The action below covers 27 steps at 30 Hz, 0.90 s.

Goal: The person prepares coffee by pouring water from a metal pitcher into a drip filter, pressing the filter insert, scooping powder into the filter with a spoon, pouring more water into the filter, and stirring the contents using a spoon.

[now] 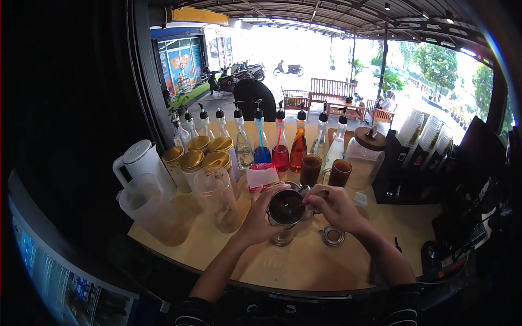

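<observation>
My left hand [262, 220] is wrapped around the side of a round metal cup [270, 213] with a shiny rim and dark contents. The cup is tipped so that its opening faces me. At its right rim, my right hand [338, 208] pinches with thumb and fingers; what it grips there is too small to make out. Beneath the cup, the base of a clear glass [283, 239] shows, and I cannot tell whether they touch. A small round metal piece [333, 236] lies on the counter below my right hand. Behind the cup stand two glasses of brown drink [311, 170].
Several pump bottles [280, 146] line the counter's back edge. To the left are gold-lidded jars [191, 161], a white jug [142, 163] and clear pitchers [155, 209]. On the right stand a wood-lidded jar [365, 157] and a black cup holder [399, 179]. The counter's front edge [261, 287] faces me.
</observation>
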Tool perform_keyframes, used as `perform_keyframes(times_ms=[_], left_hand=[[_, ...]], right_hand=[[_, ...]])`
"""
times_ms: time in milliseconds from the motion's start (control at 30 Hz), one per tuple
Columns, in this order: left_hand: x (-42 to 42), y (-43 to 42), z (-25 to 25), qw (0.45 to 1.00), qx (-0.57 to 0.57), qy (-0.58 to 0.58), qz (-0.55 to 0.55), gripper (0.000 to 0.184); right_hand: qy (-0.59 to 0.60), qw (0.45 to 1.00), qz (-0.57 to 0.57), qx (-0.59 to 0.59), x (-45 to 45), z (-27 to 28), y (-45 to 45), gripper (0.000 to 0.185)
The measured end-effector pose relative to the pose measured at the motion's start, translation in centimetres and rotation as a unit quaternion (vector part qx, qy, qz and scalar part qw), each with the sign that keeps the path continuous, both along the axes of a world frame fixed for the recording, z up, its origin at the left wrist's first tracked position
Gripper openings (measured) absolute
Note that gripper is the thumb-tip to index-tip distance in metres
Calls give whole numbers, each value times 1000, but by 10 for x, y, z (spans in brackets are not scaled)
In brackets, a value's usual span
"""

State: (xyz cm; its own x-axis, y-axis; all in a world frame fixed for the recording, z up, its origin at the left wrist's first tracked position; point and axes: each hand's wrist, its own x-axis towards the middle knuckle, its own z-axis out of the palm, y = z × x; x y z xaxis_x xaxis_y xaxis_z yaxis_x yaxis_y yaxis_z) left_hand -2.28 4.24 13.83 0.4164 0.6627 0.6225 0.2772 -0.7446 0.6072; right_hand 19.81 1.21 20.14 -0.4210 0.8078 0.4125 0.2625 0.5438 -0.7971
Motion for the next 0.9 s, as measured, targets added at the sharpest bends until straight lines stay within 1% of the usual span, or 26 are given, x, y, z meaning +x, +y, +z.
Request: perform_keyframes(times_ms=[133,200,333,400,433,500,533,600,633,700,767,833,900], left_hand=[[1,0,4,1000,0,13,-7,84],[0,2,3,1000,3,15,-8,84],[-2,3,4,1000,-1,22,-12,84],[-2,5,3,1000,-2,21,-17,84],[-1,6,3,1000,-6,21,-21,84],[-1,6,4,1000,-5,14,-26,84],[-2,5,3,1000,-7,7,-28,84],[-2,6,2,999,-12,-1,-38,83],[-1,7,2,999,-19,-8,-49,83],[-1,7,3,999,-14,4,-51,83],[-2,7,4,998,-10,16,-52,84],[-2,7,6,998,-4,29,-52,84],[-3,8,7,998,2,25,-50,84]], right_hand=[[-1,1000,-4,-25,-3,6,2,17],[-41,998,1,45,-3,4,5,18],[-6,1000,-7,18,-4,12,7,18],[-65,996,21,60,-6,13,9,18],[-65,996,19,63,-4,13,11,18],[-40,999,-11,9,0,13,14,18],[-41,999,-11,11,-1,14,14,18],[-100,987,33,119,-4,15,13,17],[-100,987,32,121,-4,17,14,17],[-84,993,34,81,-3,18,17,17],[-73,992,39,93,-6,21,18,16],[-113,984,72,118,-8,23,19,16],[-119,985,61,109,-3,28,24,16]])
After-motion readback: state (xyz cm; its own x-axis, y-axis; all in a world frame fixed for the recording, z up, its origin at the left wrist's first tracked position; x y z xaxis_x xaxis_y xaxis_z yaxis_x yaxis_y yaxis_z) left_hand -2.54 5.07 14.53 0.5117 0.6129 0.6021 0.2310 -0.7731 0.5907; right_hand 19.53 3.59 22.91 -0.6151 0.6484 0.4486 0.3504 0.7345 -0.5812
